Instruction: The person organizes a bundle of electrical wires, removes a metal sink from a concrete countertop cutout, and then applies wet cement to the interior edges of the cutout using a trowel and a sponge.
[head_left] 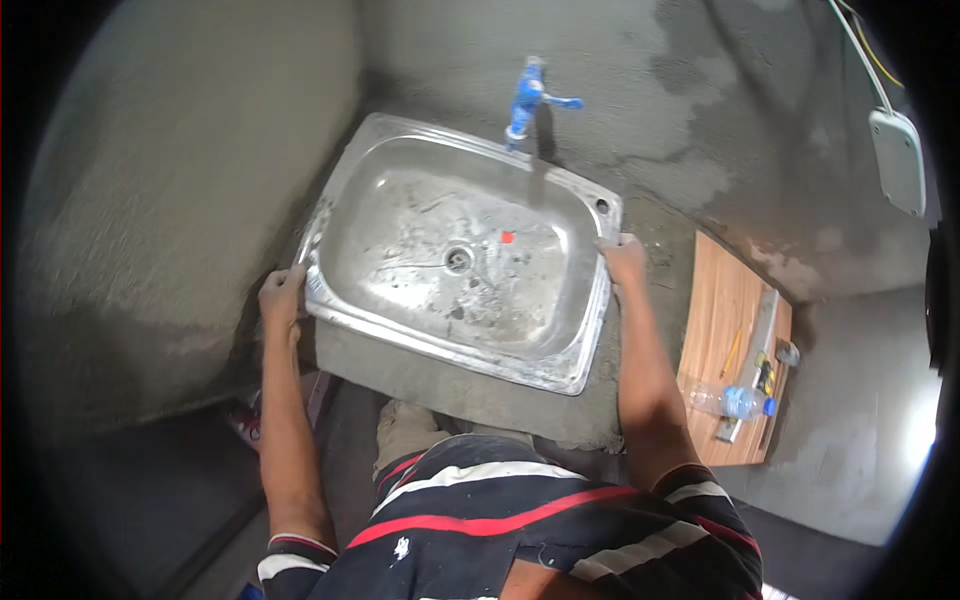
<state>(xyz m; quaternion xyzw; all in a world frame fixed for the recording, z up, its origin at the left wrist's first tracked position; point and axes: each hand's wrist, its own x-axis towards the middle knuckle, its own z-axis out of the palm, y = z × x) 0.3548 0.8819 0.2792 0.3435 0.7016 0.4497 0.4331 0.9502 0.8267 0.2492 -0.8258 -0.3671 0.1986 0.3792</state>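
A stainless steel sink (430, 200) rests on a rough cement counter (400, 375), turned slightly against the wall behind. Its basin is smudged with dirt and shows a round drain (458, 260) and a small red scrap (507, 237). My left hand (283, 293) is closed round the sink's left rim near the front corner. On the opposite rim, my right hand (625, 260) grips the edge below a round hole in the corner. The fingertips under the rim are hidden. A blue tap (527, 100) sticks out of the wall above the sink's far edge.
To the right lies a wood-grain board (712, 300) carrying a pencil (732, 352), a metal straight bar (765, 325) and a clear plastic bottle (740, 402) with a blue cap. Plastered walls enclose the left and back. A white box (897, 160) hangs on cables at upper right.
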